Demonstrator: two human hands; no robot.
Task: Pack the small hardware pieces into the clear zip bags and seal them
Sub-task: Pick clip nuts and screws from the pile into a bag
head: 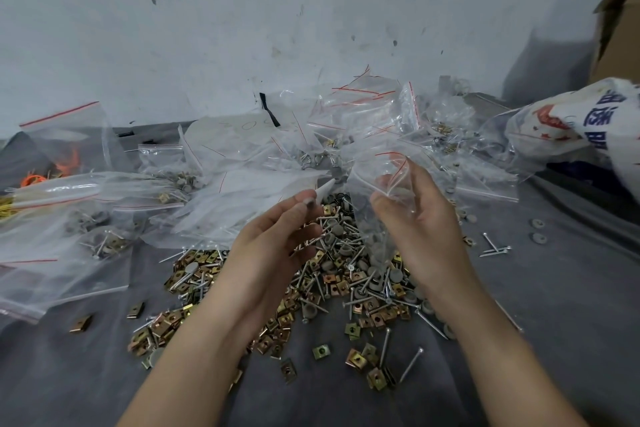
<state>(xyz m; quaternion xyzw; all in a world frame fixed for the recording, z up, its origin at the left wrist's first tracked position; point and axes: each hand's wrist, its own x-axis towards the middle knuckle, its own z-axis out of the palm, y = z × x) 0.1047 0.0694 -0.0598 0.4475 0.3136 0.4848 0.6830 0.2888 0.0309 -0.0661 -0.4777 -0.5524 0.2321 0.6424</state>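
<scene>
A heap of small hardware [332,284] lies in the middle of the grey cloth: brass square clip nuts, steel nails and grey round caps. Above the heap my right hand [426,218] pinches a clear zip bag [377,191] with a red seal line by its upper edge; the bag hangs down and holds some grey caps. My left hand [280,236] hovers just left of the bag with fingers curled around several nails. Many more clear zip bags [242,156], some filled, are piled behind and to the left.
A grey wall stands close behind the pile. A printed white sack [581,125] and a cardboard box [620,21] sit at the right. Loose nails [495,248] and washers lie on the cloth [554,322] at the right. Orange and yellow pieces [33,180] lie far left.
</scene>
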